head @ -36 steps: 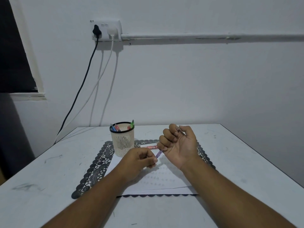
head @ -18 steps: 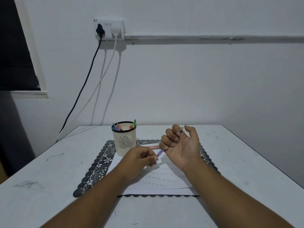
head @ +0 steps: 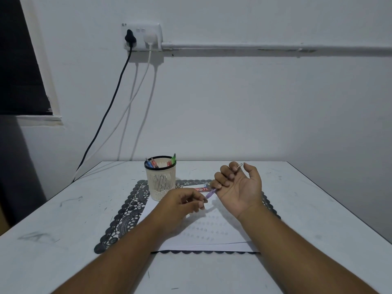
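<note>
Pen (head: 210, 193) is purple w/ a see-through end. Cup (head: 160, 183) is cream w/ a black rim & thin up-and-down slots all round. In it: blue pen (head: 148, 163), red pen (head: 154, 162), green pen (head: 173, 159). Mat (head: 127, 211) is black & lacy, full of small holes & round shapes (wavy edge too). Paper (head: 203, 230) is white w/ rows of faint grey dots. Small box (head: 200, 189) is red & white. Table (head: 63, 219) is white w/ grey scuff marks. Wall (head: 254, 113) is pale grey-white. Black cable (head: 101, 122), white cable (head: 147, 62), white socket (head: 140, 30).
</note>
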Action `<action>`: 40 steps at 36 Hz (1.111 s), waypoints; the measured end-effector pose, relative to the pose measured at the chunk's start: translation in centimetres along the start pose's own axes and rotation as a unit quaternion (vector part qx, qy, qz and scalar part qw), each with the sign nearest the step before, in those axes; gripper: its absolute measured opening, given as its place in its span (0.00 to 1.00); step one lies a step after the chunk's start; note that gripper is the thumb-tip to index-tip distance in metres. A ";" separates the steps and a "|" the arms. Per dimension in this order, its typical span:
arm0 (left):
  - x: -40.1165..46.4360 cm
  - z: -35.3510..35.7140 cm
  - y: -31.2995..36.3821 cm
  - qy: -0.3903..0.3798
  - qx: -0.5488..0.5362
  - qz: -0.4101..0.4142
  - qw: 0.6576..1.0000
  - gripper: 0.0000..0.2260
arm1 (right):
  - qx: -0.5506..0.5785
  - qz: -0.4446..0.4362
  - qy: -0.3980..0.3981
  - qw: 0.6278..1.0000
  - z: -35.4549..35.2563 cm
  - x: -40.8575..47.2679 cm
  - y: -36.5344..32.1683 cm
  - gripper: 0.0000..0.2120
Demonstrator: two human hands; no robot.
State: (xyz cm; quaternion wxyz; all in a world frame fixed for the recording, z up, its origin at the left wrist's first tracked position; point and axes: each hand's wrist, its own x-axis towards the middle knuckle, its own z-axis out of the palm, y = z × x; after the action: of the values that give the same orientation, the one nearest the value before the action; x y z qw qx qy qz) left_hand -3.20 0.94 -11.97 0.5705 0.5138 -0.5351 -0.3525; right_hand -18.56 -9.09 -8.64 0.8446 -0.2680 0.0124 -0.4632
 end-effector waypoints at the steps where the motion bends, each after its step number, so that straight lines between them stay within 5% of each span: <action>1: -0.1 0.0 0.0 0.001 -0.006 -0.001 1.000 0.04 | -0.002 0.001 -0.001 1.000 0.0 0.0 0.0 0.11; 8: 0.1 -0.2 -0.1 0.005 0.060 0.034 0.998 0.07 | -0.060 -0.006 0.007 0.998 0.7 0.0 -0.1 0.10; 11: 0.1 -0.4 -0.1 0.021 0.099 0.068 0.993 0.06 | -0.185 0.007 0.032 0.982 0.8 0.0 0.4 0.08; 14: 0.3 -0.4 0.0 0.048 0.154 0.102 0.982 0.06 | -0.454 0.009 0.045 0.890 0.6 -0.2 0.7 0.21; 16: 0.5 -0.7 -0.4 0.050 0.221 0.118 0.967 0.06 | -0.527 0.020 0.048 0.848 0.9 -0.5 0.2 0.26; 19: 0.3 -0.9 -1.0 0.016 0.309 0.120 0.943 0.03 | -0.483 0.023 0.061 0.873 1.2 -0.8 -1.5 0.24; 22: 0.0 -0.5 -1.2 -0.057 0.417 0.121 0.899 0.13 | -0.465 0.028 0.055 0.883 -0.3 -1.6 -3.1 0.16; 26: -0.1 0.4 -0.9 -0.158 0.489 0.105 0.851 0.24 | -0.511 0.085 0.040 0.854 -3.5 -4.9 -4.1 0.09; 32: -0.2 1.6 -0.9 -0.215 0.544 0.094 0.806 0.27 | -0.552 0.096 0.025 0.828 -5.2 -8.5 -5.6 0.12; 40: -0.3 1.8 -1.4 -0.227 0.560 0.086 0.792 0.26 | -0.658 0.058 0.002 0.751 -4.4 -8.2 -5.1 0.04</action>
State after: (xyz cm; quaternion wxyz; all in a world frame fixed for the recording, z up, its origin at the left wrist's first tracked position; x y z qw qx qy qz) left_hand -4.80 0.53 -13.52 0.0728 0.6002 -0.7951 -0.0474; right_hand -28.42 -6.71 -11.87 0.4848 -0.7551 0.3318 -0.2910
